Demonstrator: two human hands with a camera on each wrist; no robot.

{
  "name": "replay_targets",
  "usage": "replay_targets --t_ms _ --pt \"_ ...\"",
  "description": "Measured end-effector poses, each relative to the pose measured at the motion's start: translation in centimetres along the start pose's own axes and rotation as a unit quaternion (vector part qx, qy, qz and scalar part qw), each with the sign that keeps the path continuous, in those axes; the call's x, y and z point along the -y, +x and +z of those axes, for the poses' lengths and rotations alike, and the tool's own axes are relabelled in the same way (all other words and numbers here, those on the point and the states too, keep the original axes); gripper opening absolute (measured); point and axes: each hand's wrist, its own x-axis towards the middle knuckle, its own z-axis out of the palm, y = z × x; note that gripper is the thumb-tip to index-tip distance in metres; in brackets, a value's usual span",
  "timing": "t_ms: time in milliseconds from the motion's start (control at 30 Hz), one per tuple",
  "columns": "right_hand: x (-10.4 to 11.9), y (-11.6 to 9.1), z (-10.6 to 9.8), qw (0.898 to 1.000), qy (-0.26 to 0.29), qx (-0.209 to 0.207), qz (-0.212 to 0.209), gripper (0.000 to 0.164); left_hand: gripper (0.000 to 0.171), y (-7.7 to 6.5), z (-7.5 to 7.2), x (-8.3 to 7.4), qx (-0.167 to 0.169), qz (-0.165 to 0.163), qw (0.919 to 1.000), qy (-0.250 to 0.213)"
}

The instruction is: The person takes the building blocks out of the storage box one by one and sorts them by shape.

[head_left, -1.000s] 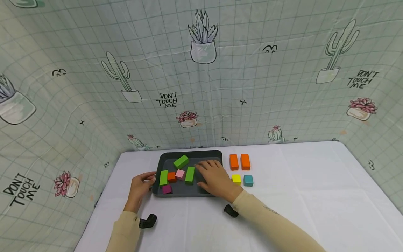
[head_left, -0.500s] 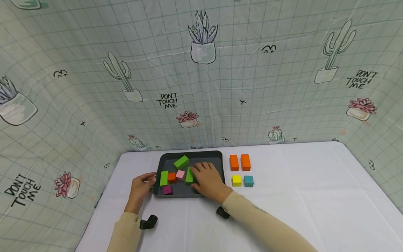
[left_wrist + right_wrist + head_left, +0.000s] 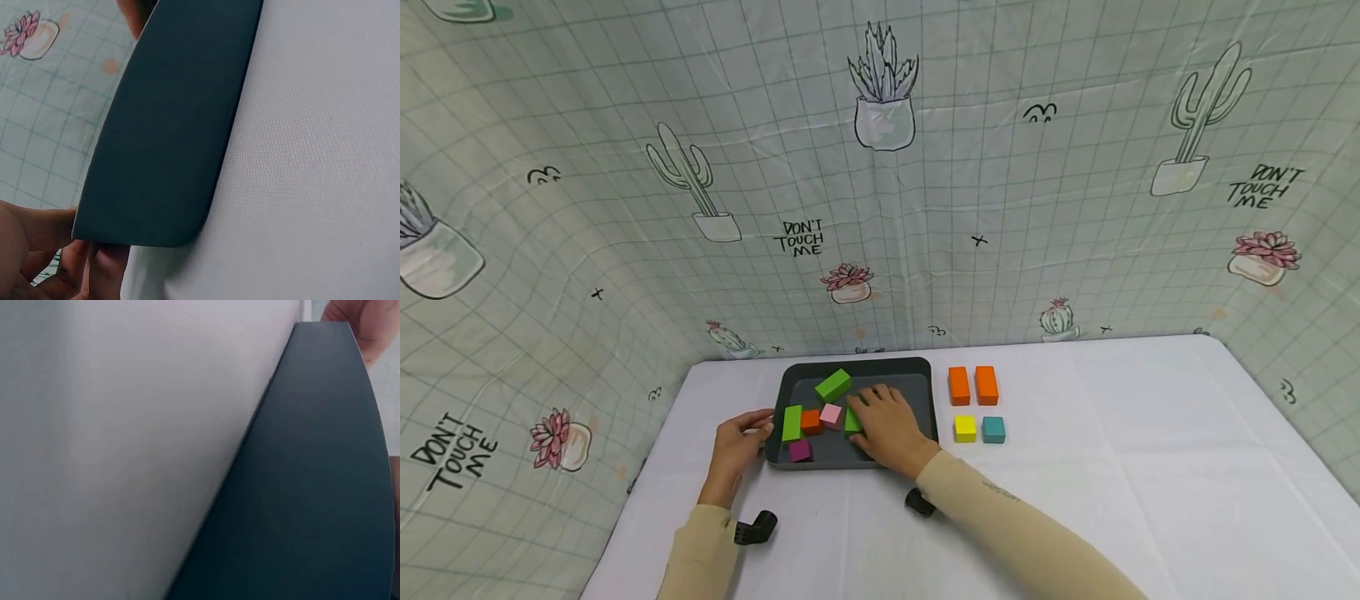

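Observation:
My left hand (image 3: 737, 446) holds the left rim of a dark grey tray (image 3: 880, 460); in the left wrist view its fingers (image 3: 106, 269) are at the tray's corner. Inside the tray, my right hand (image 3: 891, 429) grips a green block (image 3: 852, 423), with fingers at its far end and thumb at its near end; the hand covers most of it. To its left are a pink cube (image 3: 831, 415), a red-orange block (image 3: 811, 422), a second green block (image 3: 792, 425) and a magenta cube (image 3: 800, 451). Another green block (image 3: 833, 385) lies slanted at the back.
Right of the tray, two orange blocks (image 3: 959, 386) stand side by side on the white table (image 3: 1112, 467). A yellow cube (image 3: 965, 429) and a teal cube (image 3: 993, 430) sit nearer. A patterned cloth (image 3: 955, 192) rises behind.
My right hand has moved left across the tray, from beside the right green block onto it. The left hand has stayed at the tray's left rim.

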Motion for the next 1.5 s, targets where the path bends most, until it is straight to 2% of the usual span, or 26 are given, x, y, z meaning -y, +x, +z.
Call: replay_targets --t_ms 367,600,1000,1333,1500 --pt "-0.4 -0.6 0.2 0.999 0.026 -0.034 -0.003 0.053 0.029 -0.2 -0.1 -0.2 0.002 0.012 0.9999 -0.01" --pt "-1.6 -2.2 -1.6 0.997 0.045 -0.056 0.005 0.056 0.029 -0.3 -0.1 -0.2 0.0 0.008 1.0 -0.005" --pt "-5.3 -5.8 -4.9 0.991 0.066 -0.111 0.042 0.062 0.029 -0.6 0.0 -0.5 0.0 0.001 1.0 -0.004" --pt "-8.9 -9.1 -6.2 0.983 0.076 -0.155 0.059 0.064 0.03 -0.5 0.0 -0.3 0.0 0.0 1.0 -0.004" --pt "-10.8 -10.5 -6.6 0.981 0.076 -0.157 0.08 0.064 0.029 -0.5 0.0 -0.2 -0.001 0.0 1.0 -0.004"
